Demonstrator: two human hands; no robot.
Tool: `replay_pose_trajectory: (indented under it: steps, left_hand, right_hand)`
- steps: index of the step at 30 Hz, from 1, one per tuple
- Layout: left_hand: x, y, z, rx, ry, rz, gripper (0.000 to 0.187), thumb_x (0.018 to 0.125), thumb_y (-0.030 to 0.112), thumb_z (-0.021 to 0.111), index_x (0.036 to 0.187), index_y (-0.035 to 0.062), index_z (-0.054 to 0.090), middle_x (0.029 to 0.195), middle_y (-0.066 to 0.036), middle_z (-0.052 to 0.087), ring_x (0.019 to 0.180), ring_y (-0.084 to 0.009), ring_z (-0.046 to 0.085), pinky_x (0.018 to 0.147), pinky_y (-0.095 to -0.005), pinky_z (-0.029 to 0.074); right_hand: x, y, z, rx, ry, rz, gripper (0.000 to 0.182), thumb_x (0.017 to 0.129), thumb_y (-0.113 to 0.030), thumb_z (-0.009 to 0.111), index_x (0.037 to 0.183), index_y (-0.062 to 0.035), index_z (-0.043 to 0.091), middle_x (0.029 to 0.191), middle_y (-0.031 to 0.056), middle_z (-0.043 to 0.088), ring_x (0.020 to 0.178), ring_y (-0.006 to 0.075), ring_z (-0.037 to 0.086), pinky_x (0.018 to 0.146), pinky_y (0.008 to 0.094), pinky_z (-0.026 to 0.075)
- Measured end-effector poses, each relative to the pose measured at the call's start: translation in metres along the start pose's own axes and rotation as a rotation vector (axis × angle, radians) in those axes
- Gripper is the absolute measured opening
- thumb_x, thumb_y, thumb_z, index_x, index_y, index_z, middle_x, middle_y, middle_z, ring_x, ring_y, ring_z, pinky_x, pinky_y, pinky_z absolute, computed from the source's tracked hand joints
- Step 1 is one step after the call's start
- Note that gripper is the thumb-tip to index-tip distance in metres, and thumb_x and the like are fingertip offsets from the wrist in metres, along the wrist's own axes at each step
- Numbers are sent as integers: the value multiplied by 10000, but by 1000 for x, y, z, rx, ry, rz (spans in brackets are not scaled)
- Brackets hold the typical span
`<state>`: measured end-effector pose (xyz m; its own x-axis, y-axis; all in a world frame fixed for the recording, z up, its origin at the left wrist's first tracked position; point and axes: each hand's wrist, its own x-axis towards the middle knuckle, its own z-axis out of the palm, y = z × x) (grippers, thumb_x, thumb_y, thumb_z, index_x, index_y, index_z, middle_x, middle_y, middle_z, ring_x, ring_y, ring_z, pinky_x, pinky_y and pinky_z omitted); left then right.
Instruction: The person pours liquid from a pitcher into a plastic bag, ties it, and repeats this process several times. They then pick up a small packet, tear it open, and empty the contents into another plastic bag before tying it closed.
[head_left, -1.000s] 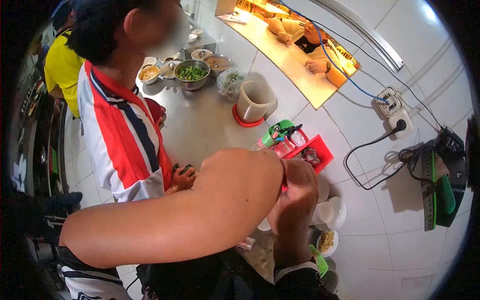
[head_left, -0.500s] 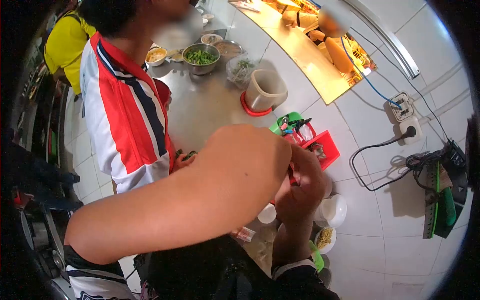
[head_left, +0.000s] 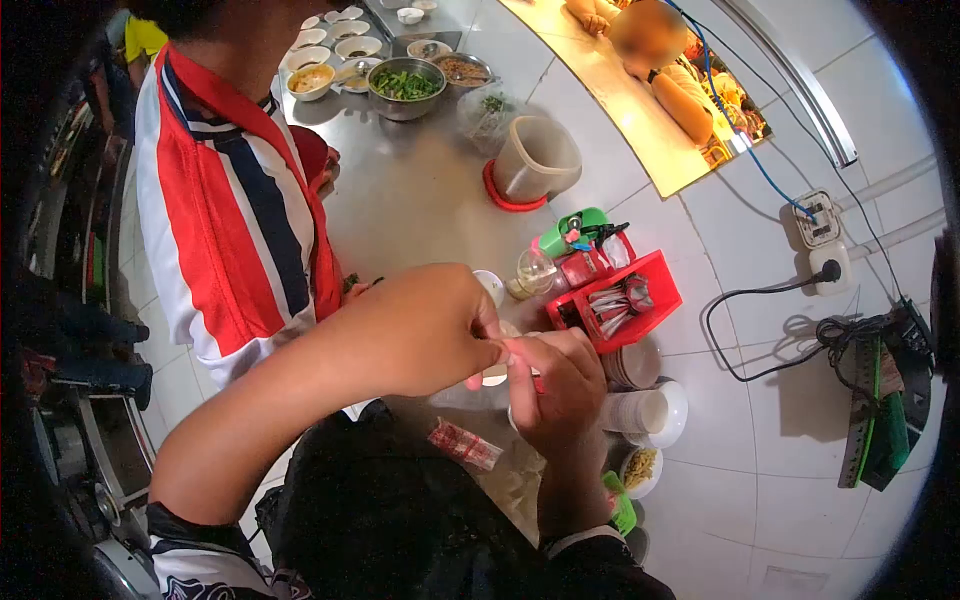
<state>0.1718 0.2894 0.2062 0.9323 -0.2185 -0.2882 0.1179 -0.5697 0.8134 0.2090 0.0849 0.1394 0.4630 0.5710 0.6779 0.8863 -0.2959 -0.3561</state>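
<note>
My left hand (head_left: 435, 325) is closed in a pinch, its fingertips meeting those of my right hand (head_left: 555, 385). The right hand is also closed, with thumb and fingers pressed together. Whatever lies between the fingertips is too small and hidden to name. Partly covered by my hands, white bowls or cups show behind them. Just beyond stands a red tray (head_left: 655, 312) with packets in it, beside a green container (head_left: 583, 228). A red-and-white packet (head_left: 466, 443) lies on the metal table near my body.
A person in a red, white and navy jacket (head_left: 240, 230) stands close on the left. Farther back are a metal bowl of chopped greens (head_left: 405, 90) and a plastic tub (head_left: 535, 160). Stacked white bowls (head_left: 665, 415) sit at right, by the tiled wall with its socket and cables.
My hands have come down and to the left, fingertips still together. The red tray and packet now show more fully. The person in the jacket appears shifted slightly left.
</note>
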Motion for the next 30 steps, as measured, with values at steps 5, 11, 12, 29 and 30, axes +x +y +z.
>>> replay_pose_trajectory:
  steps: [5,11,12,29,30]
  left_hand:
    - [6,-27,12,-282,5,-16,175,833,174,676,758,30,742,627,-112,667,572,-180,640,571,-333,479]
    - [-11,-32,33,-193,165,106,144,814,151,700,805,7,707,665,-133,668,591,-227,646,585,-362,482]
    - [-14,-34,38,-133,266,228,145,809,145,706,829,2,695,689,-142,673,609,-252,656,595,-377,486]
    - [-29,-39,52,409,633,549,254,737,107,739,969,82,638,987,-81,638,881,-298,639,772,-392,533]
    - [-29,-42,52,438,658,613,254,731,103,739,965,82,641,995,-84,635,889,-299,634,793,-392,533]
  right_hand:
    - [-8,-1,16,67,52,53,247,769,77,685,979,-50,656,848,94,643,709,265,608,644,364,486]
    - [-16,-6,17,112,53,103,267,771,69,703,1002,-51,645,850,92,634,704,270,607,636,355,485]
    - [-18,-7,17,117,45,116,271,779,50,707,1018,-57,635,862,96,639,738,292,620,656,384,485]
    - [-15,-30,26,228,79,332,128,771,56,673,880,-6,650,806,129,622,738,328,605,659,387,477]
    - [-16,-30,27,252,65,347,136,770,56,673,889,-4,652,822,131,627,749,326,609,667,383,482]
